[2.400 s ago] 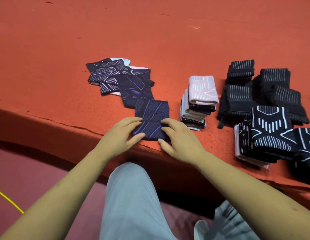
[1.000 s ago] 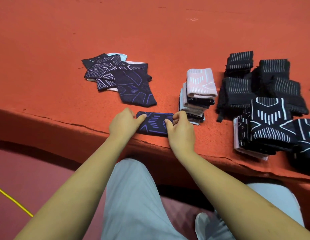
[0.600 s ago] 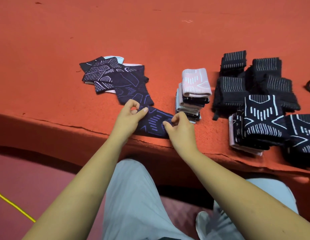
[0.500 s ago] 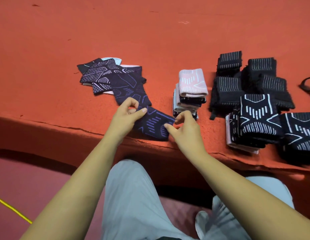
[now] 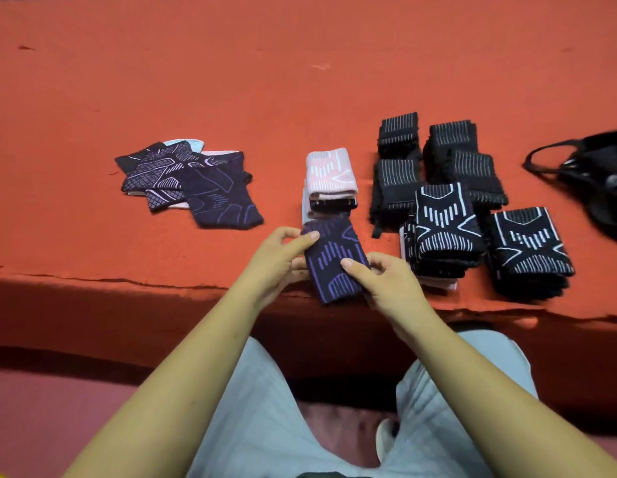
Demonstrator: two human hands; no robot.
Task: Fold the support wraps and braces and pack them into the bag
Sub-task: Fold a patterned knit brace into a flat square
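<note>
Both hands held a folded purple-lined wrap (image 5: pixel 334 262) above the counter's (image 5: pixel 231 81) near edge, just before the pink-topped stack (image 5: pixel 329 177). The left hand (image 5: pixel 277 262) pinched its left side, the right hand (image 5: pixel 386 284) its right. The black bag (image 5: pixel 600 174) lay far right.

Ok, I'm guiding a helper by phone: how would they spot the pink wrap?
On the orange-red platform, between the flat purple-patterned pile and the black folded stacks, stands one narrow stack. The pale pink knitted wrap with white stripes tops it, the only pink piece facing up among dark neighbours.
</note>
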